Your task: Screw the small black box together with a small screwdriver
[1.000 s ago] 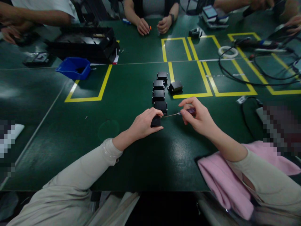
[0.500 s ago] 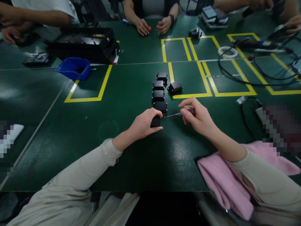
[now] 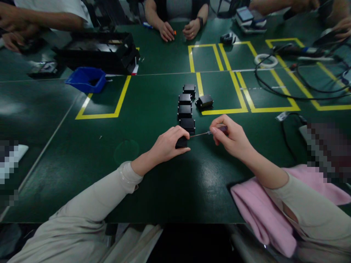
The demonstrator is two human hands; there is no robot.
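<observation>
My left hand (image 3: pixel 168 144) is closed around a small black box (image 3: pixel 181 142) and holds it down on the green table (image 3: pixel 153 182). My right hand (image 3: pixel 230 137) pinches a thin screwdriver (image 3: pixel 208 133) with a purple handle. Its metal shaft points left, and the tip touches the box's right side. Just beyond the box, a row of several identical black boxes (image 3: pixel 185 110) runs away from me. One more black box (image 3: pixel 204 101) lies askew to the right of the row.
A pink cloth (image 3: pixel 263 210) lies under my right forearm. A blue bin (image 3: pixel 86 79) and a black tray (image 3: pixel 100 49) stand far left. Black cables (image 3: pixel 285 93) and a white tape roll (image 3: pixel 265 60) lie far right. Other people's hands (image 3: pixel 179 30) rest at the far edge.
My right hand has shifted its fingers slightly on the screwdriver handle. My left hand and the box have stayed in place.
</observation>
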